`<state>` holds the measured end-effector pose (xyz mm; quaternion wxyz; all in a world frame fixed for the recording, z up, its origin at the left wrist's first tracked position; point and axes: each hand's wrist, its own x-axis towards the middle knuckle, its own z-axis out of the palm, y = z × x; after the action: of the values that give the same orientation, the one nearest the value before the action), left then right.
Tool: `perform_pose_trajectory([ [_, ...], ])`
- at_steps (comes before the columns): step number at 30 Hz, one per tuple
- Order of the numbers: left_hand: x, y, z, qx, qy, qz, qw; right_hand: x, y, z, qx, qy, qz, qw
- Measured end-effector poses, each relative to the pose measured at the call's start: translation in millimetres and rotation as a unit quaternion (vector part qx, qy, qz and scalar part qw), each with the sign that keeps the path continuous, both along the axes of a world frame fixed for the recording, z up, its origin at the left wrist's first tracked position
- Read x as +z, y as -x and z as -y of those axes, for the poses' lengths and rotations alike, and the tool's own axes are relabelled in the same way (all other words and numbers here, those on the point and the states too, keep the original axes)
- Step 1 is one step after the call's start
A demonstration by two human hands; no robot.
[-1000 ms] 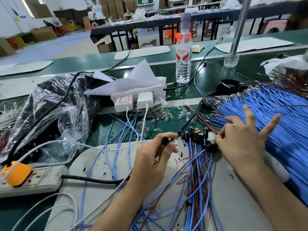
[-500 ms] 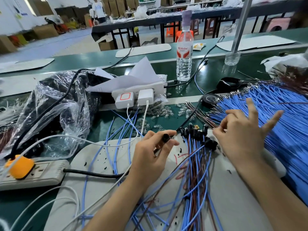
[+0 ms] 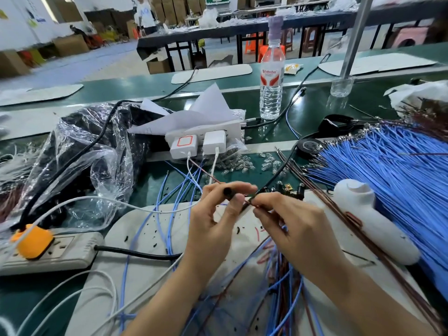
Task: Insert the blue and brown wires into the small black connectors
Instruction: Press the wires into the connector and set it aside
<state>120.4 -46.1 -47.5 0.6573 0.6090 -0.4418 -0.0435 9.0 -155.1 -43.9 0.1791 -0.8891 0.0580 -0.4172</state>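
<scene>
Hands together at frame centre
Left hand [image 3: 211, 229] pinches a black connector [image 3: 227, 191]; right hand [image 3: 298, 229] pinches a brown wire [image 3: 206, 172] (tip hidden)

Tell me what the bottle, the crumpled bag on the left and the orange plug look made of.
Bottle: clear thin plastic, ribbed and see-through, printed label.
Bag: transparent glossy plastic film, creased, bright glints.
Orange plug: probably moulded plastic or rubber; smooth, dull surface.

Too blurred to tell: brown wire [image 3: 206, 174] tip against black connector [image 3: 228, 191], half hidden behind left grip [image 3: 211, 226]. Cut off at three o'clock: blue wire bundle [image 3: 392, 170].
</scene>
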Motion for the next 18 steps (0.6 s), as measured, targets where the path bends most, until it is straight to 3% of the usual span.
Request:
perform_pose_trajectory([
  [4,6.3,-7.1,-0.9,0.058,0.099,-0.104,0.988,0.2,0.4,13.6,-0.086,0.042,-0.03,0.995],
  [8,7.4,-13.3,1.0,0.102,0.116,-0.123,0.98,0.6,5.9,30.8,-0.181,-0.003,-0.066,0.981],
  [12,2.9,-6.6,0.1,0.042,0.029,-0.063,0.997,10.1,13.3,42.6,-0.194,-0.106,0.041,0.974],
  [15,-2.8,3.4,2.9,-0.05,-0.056,-0.043,0.996,17.6,14.5,35.9,-0.126,-0.189,0.138,0.964],
  [18,-6.4,8.8,5.1,-0.078,-0.126,0.032,0.988,24.4,13.7,22.8,-0.052,-0.288,0.19,0.937],
])
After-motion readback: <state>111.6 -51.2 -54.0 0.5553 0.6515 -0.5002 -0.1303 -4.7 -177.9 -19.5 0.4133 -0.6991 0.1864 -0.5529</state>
